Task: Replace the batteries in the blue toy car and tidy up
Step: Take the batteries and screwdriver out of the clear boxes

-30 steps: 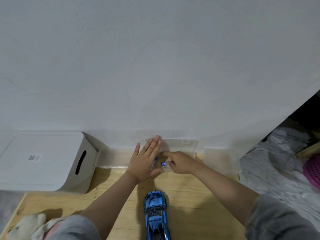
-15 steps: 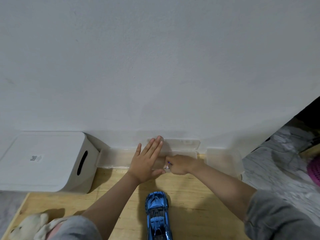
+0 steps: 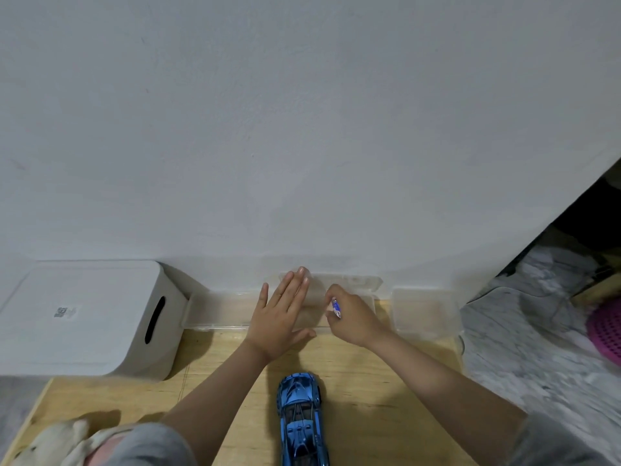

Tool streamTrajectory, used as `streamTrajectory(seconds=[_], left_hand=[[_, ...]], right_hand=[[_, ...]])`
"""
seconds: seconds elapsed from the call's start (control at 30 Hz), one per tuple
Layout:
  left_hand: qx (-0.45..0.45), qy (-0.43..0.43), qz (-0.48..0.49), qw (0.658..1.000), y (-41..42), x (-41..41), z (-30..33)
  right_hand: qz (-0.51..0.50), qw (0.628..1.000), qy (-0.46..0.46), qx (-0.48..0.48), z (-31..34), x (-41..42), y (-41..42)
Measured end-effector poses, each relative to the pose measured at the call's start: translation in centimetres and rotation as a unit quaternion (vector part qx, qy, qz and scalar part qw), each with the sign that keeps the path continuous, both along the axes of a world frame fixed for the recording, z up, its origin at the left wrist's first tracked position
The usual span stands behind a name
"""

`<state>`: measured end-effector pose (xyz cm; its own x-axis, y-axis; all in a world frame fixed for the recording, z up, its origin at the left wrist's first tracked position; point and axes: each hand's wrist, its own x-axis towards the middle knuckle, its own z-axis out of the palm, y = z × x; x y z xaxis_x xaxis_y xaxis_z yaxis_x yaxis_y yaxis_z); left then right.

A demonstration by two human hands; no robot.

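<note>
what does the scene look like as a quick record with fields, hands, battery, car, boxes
left hand: flat, fingers straight, pressing on the clear plastic case
right hand: pinches a blue and white battery above the case
toy car: blue, on the wooden table, untouched, nose toward the wall
white box: at the left, against the wall
second clear container: right of the case
</note>
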<state>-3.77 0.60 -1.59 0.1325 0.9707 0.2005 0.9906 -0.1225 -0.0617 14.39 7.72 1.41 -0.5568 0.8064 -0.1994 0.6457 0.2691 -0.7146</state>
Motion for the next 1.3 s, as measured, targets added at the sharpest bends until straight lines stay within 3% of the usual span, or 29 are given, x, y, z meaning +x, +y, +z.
streamTrajectory(seconds=[0.1, 0.27, 0.33, 0.4, 0.47, 0.53, 0.6, 0.7, 0.83, 1.0, 1.3], left_hand=[[0.003, -0.003, 0.008, 1.000, -0.3, 0.3, -0.2], [0.010, 0.006, 0.026, 1.000, -0.6, 0.7, -0.3], [0.016, 0.016, 0.033, 0.999, -0.7, 0.9, -0.2], [0.018, 0.021, 0.038, 0.999, -0.8, 1.2, 0.1], [0.022, 0.018, 0.042, 0.999, -0.9, 1.5, 0.3], [0.019, 0.019, 0.044, 0.999, -1.0, 1.6, 0.3], [0.011, 0.020, 0.047, 0.999, -1.1, 1.7, 0.3], [0.000, 0.025, 0.053, 0.998, -1.2, 1.8, 0.2], [0.002, 0.022, 0.055, 0.998, -1.2, 1.8, 0.1], [0.016, 0.016, 0.050, 0.999, -1.5, 2.2, 0.3], [0.014, 0.018, 0.050, 0.998, -1.4, 2.2, 0.5]], right_hand=[[-0.073, 0.987, 0.066, -0.125, 0.9, 0.8, -1.0], [-0.222, 0.864, 0.190, -0.409, 2.1, 2.9, -2.7], [-0.225, 0.852, 0.169, -0.442, 2.2, 3.7, -3.6], [-0.213, 0.885, 0.105, -0.400, 1.7, 4.3, -4.7], [-0.145, 0.958, -0.004, -0.246, 0.3, 5.0, -5.7], [-0.040, 0.992, -0.099, -0.065, -1.2, 5.6, -6.8], [0.024, 0.987, -0.151, 0.054, -2.6, 5.9, -7.6], [0.061, 0.968, -0.194, 0.147, -3.6, 6.0, -7.7], [0.069, 0.936, -0.197, 0.282, -5.7, 6.2, -7.4], [-0.007, 0.944, -0.140, 0.298, -7.6, 6.5, -7.3], [-0.007, 0.942, -0.139, 0.306, -7.3, 6.6, -7.5]])
